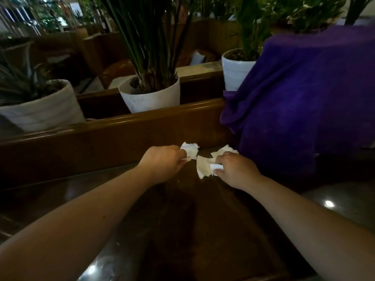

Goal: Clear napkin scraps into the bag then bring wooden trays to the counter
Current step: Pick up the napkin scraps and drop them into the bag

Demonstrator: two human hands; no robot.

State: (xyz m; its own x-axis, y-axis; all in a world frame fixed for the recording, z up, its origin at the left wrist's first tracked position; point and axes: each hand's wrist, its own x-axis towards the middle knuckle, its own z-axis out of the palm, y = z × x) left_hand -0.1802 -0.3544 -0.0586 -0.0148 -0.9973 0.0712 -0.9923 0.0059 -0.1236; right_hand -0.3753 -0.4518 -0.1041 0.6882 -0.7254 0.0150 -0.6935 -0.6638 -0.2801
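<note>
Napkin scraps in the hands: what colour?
White napkin scraps, clearest in the head view.

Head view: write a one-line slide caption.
Both hands, left hand and right hand, pinch white napkin scraps above a dark wooden table.

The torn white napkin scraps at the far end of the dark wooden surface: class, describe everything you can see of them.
The torn white napkin scraps look like thin, soft paper with ragged edges, crumpled and creamy in the dim light. One piece is pinched in the left hand. Others sit under and beside the fingers of the right hand, resting on the dark wooden surface near its far end, close to a purple cloth.
</note>
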